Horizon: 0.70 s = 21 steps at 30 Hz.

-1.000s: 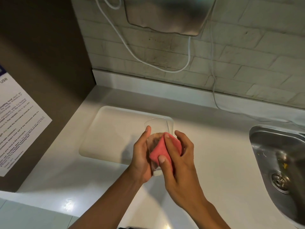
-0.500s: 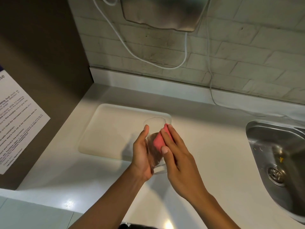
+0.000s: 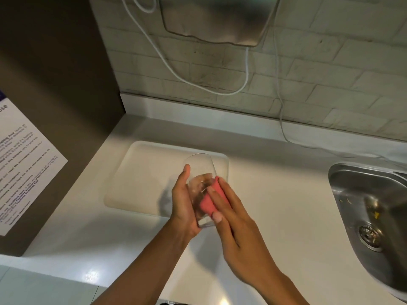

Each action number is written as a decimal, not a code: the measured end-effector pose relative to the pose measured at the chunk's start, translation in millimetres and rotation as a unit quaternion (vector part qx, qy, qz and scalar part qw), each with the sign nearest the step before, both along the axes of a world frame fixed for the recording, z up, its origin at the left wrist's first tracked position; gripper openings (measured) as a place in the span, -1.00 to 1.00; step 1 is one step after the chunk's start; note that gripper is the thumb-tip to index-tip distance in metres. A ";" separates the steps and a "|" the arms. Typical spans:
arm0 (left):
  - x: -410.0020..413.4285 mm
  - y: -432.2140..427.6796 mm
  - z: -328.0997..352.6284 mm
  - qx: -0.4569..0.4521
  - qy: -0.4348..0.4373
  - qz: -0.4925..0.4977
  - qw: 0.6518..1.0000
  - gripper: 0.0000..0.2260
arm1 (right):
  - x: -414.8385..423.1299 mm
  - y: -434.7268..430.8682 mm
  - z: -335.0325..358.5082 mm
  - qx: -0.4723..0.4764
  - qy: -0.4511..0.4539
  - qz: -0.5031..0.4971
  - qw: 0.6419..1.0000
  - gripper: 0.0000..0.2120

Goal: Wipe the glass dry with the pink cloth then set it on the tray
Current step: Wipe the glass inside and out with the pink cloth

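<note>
My left hand (image 3: 184,201) grips a clear drinking glass (image 3: 199,168) from its left side. The glass is tilted, its mouth pointing away from me, and it hangs above the near right corner of the white tray (image 3: 141,172). My right hand (image 3: 237,230) presses the folded pink cloth (image 3: 208,204) flat against the right side of the glass. Fingers cover most of the cloth. The base of the glass sits between my two hands.
The tray lies on a white counter (image 3: 275,194). A steel sink (image 3: 372,208) with a drain is at the right. A brick wall with hanging white cables (image 3: 182,75) and a metal appliance (image 3: 220,20) is behind. A brown side panel bears a printed notice (image 3: 24,168).
My right hand has slid the pink cloth along the side of the glass toward its base. The left hand kept its grip, and the glass stayed over the tray corner.
</note>
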<state>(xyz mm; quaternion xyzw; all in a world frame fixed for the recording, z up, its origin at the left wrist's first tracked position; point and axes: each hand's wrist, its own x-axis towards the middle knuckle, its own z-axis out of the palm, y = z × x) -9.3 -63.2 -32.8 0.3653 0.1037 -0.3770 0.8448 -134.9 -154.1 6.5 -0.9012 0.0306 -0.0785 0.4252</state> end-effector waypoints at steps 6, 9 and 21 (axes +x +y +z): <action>-7.6 -3.1 -2.5 0.033 0.009 -0.015 0.999 -0.39 | 18.7 -9.8 0.7 0.001 0.000 -0.009 1.000 -0.56; -7.3 -3.6 0.4 0.025 0.002 -0.008 1.000 -0.37 | 22.7 -14.8 3.4 0.016 0.020 -0.012 1.000 -0.55; -4.8 5.6 3.7 0.018 -0.013 -0.004 1.000 -0.43 | 28.5 -13.3 0.9 -0.012 0.029 0.017 0.999 -0.53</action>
